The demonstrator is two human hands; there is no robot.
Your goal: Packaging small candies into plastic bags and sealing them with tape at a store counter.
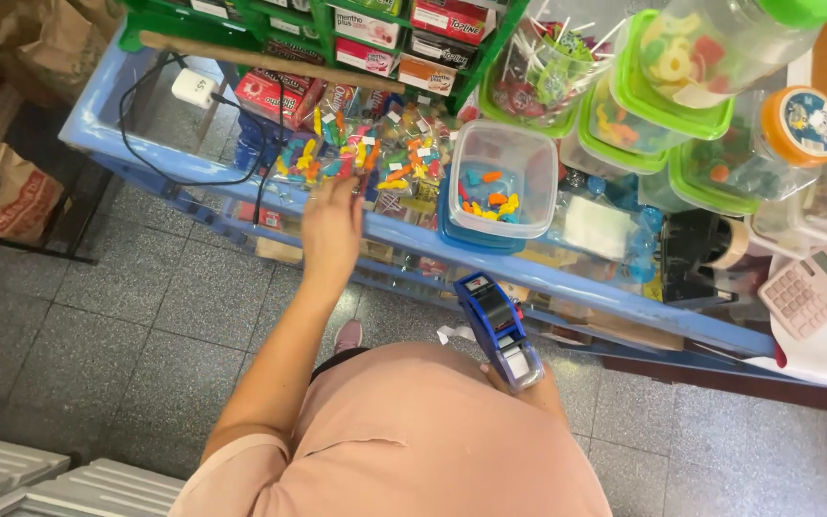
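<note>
The left hand (330, 233) reaches spread-fingered onto the candy packets (366, 158) on the table (567, 278) — the right hand (528, 383) clamps the blue price-label gun (498, 327), likely needing a packet steadied.

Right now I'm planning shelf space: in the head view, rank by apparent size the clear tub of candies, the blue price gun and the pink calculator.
1. Clear tub
2. Blue price gun, though nearer the camera
3. Pink calculator, partly cut off
</note>
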